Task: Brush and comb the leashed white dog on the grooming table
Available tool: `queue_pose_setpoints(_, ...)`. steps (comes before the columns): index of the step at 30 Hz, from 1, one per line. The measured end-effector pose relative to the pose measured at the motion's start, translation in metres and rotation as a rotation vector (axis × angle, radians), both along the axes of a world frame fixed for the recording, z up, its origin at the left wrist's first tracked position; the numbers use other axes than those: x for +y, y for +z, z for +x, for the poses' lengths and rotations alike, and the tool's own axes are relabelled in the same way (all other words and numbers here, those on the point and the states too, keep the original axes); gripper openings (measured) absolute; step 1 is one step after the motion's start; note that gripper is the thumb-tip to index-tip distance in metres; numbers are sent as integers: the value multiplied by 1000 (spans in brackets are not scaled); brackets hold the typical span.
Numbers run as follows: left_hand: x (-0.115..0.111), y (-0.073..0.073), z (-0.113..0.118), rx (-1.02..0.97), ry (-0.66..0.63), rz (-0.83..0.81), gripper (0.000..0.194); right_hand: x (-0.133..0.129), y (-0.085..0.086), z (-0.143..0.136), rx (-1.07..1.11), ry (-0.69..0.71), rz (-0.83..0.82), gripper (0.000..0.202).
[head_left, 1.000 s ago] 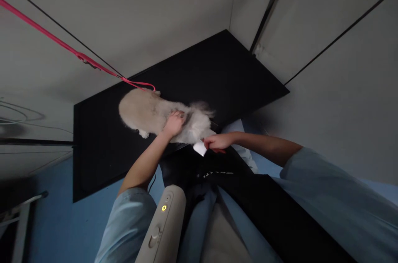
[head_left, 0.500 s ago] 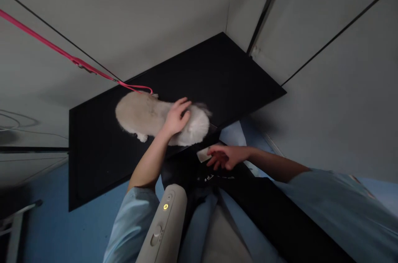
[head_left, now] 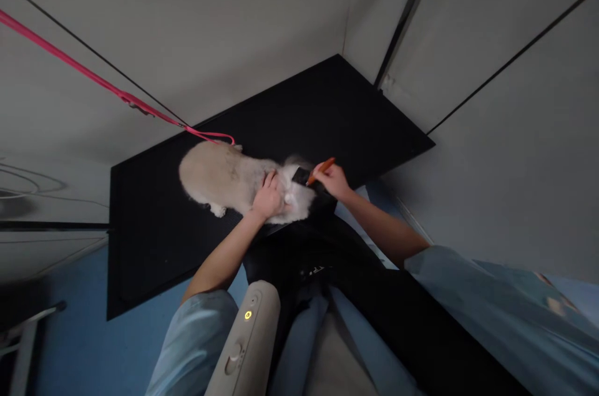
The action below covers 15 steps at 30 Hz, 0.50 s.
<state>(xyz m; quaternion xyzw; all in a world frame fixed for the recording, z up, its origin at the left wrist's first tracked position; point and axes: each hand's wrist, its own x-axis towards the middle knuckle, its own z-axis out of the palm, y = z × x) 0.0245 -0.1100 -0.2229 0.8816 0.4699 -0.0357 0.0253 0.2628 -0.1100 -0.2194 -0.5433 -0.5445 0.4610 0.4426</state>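
Observation:
A small dog [head_left: 213,174] with a close-clipped beige and white coat is on the black table [head_left: 327,109]; its fluffier white end [head_left: 299,199] is at the table's near edge. Across the dog's back, my left hand [head_left: 271,196] holds it beside the fluffy fur, fingers bent against the coat. My right hand [head_left: 333,181] grips the orange handle of a slicker brush [head_left: 326,165]. The brush's dark rectangular head is at the white fur; whether its bristles touch is hard to see. A pink lead [head_left: 159,114] runs from the upper left to a loop near the dog.
Pale walls [head_left: 262,3] rise behind and to the right of the table. Thin dark cords or bars [head_left: 510,62] slant towards its corners. A light grey device [head_left: 248,333] with a yellow light is close to my body. Blue floor [head_left: 79,309] shows at lower left.
My right hand has risen from below the table edge, where a pale flat object was beside its fingers, to the white fur with the brush. My left hand's fingers have curled against the coat.

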Motion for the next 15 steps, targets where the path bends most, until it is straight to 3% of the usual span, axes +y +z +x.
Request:
queue_pose_setpoints(2, -7, -6, -1, -22, 53, 22, 78, 6, -4, 0, -8, -144, 55, 22)
queue_pose_setpoints(6, -24, -15, 5, -91, 154, 90, 53, 11, -5, 1, 19, 111, -40, 27)
queue_pose_setpoints(9, -38, -21, 12, -131, 317, 153, 36, 17, -3, 3, 21, -100, -56, 28)
queue_pose_setpoints(10, -42, -24, 13, -131, 363, 153, 36, 18, -3, 3, 22, -110, -51, 29)
queue_pose_setpoints(13, -49, -34, 15, -145, 429, 111, 36, 15, -5, 2, 42, 171, -100, 33)
queue_pose_setpoints(15, -50, -41, 15, -198, 454, 99, 36, 13, -5, 0, 42, 173, -114, 36)
